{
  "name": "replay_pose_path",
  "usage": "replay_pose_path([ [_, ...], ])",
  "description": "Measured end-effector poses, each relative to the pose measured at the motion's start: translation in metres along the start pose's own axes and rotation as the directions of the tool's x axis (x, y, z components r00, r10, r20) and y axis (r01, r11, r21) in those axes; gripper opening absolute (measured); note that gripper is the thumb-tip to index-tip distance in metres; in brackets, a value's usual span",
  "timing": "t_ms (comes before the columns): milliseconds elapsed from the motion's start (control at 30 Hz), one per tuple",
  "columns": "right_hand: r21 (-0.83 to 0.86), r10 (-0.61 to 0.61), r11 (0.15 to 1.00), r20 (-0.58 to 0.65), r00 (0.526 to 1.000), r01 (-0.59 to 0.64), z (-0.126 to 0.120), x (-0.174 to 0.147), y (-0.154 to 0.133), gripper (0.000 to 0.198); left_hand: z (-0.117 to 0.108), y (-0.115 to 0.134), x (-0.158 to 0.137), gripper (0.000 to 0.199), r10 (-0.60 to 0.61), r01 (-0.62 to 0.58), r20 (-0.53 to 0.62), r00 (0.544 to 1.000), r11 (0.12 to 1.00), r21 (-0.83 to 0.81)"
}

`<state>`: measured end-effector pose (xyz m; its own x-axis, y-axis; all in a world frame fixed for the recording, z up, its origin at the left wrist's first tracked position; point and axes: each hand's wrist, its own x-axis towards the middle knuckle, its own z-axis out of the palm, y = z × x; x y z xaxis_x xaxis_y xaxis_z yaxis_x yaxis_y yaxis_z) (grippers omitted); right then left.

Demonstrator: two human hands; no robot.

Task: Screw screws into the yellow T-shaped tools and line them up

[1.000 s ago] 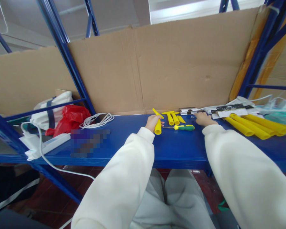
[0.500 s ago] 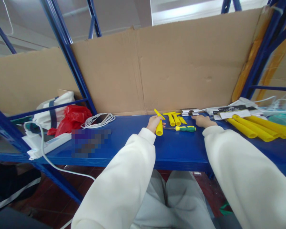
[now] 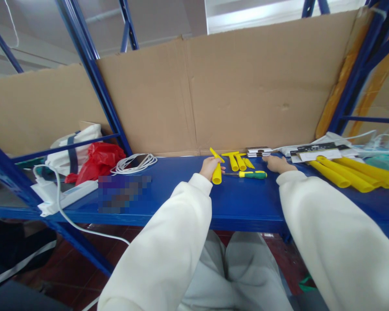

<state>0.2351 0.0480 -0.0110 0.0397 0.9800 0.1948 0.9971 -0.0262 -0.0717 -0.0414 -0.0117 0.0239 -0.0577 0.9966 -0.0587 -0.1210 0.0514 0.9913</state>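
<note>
My left hand [image 3: 209, 167] is closed round a yellow T-shaped plastic piece [image 3: 217, 174], its wide tube end pointing toward me. More yellow T-shaped pieces [image 3: 234, 162] lie just to the right at the back of the blue shelf. In front of them is a screwdriver [image 3: 253, 174] with a green and yellow handle, its shaft toward my left hand. My right hand [image 3: 276, 164] rests low over the shelf, fingers stretched leftward with nothing visible in them. Just behind its fingertips sits a small stack of black-and-white packs [image 3: 258, 152].
Long yellow tubes [image 3: 353, 172] lie at the right, beside black-and-white packaging [image 3: 319, 153]. A coiled white cable [image 3: 134, 163], red plastic bag [image 3: 99, 160] and power strip [image 3: 68, 196] occupy the left. Cardboard [image 3: 246, 90] walls the back; blue uprights [image 3: 94, 77] frame the shelf.
My right hand has shifted very slightly to the right. My left hand keeps its hold on the yellow piece.
</note>
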Motion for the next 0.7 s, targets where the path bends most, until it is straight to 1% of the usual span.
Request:
replay_pose_path([
  [100,0.028,0.092,0.996,-0.046,0.995,-0.090,-0.009,-0.003,-0.002,0.054,-0.001,-0.001,0.002,0.020,0.006,-0.006,-0.007,1.000,1.000,0.011],
  [133,0.052,0.097,0.994,-0.070,0.993,-0.094,-0.014,-0.004,-0.003,0.053,-0.002,-0.002,0.004,0.020,0.003,-0.003,-0.015,1.000,1.000,0.015],
  [200,0.106,0.067,0.993,-0.100,0.993,-0.057,-0.023,-0.006,-0.008,0.046,-0.003,-0.004,0.007,0.025,-0.005,0.006,-0.034,0.999,1.000,0.028],
  [267,0.167,0.000,0.986,-0.093,0.996,0.016,-0.033,-0.008,-0.016,0.037,-0.004,-0.006,0.009,0.034,0.000,0.003,-0.051,0.999,0.999,0.046],
  [333,0.252,-0.056,0.966,-0.041,0.998,0.065,-0.041,-0.013,-0.027,0.030,-0.004,-0.007,0.010,0.045,0.009,-0.005,-0.064,0.998,0.998,0.064],
  [400,0.352,-0.109,0.932,0.037,0.993,0.089,-0.047,-0.019,-0.039,0.028,-0.004,-0.007,0.010,0.054,0.009,-0.004,-0.070,0.998,0.997,0.077],
  [467,0.400,-0.200,0.905,0.106,0.974,0.143,-0.049,-0.026,-0.051,0.025,-0.004,-0.008,0.009,0.058,0.010,-0.005,-0.062,0.998,0.996,0.091],
  [533,0.373,-0.267,0.908,0.163,0.950,0.192,-0.049,-0.031,-0.058,0.018,-0.004,-0.009,0.009,0.059,0.019,-0.014,-0.044,0.999,0.994,0.109],
  [600,0.326,-0.302,0.918,0.198,0.933,0.228,-0.048,-0.035,-0.060,0.010,-0.004,-0.011,0.010,0.060,0.030,-0.026,-0.029,0.999,0.991,0.128],
  [700,0.298,-0.354,0.912,0.217,0.910,0.283,-0.045,-0.036,-0.058,0.016,-0.005,-0.013,0.011,0.063,0.035,-0.032,-0.014,0.999,0.989,0.147],
])
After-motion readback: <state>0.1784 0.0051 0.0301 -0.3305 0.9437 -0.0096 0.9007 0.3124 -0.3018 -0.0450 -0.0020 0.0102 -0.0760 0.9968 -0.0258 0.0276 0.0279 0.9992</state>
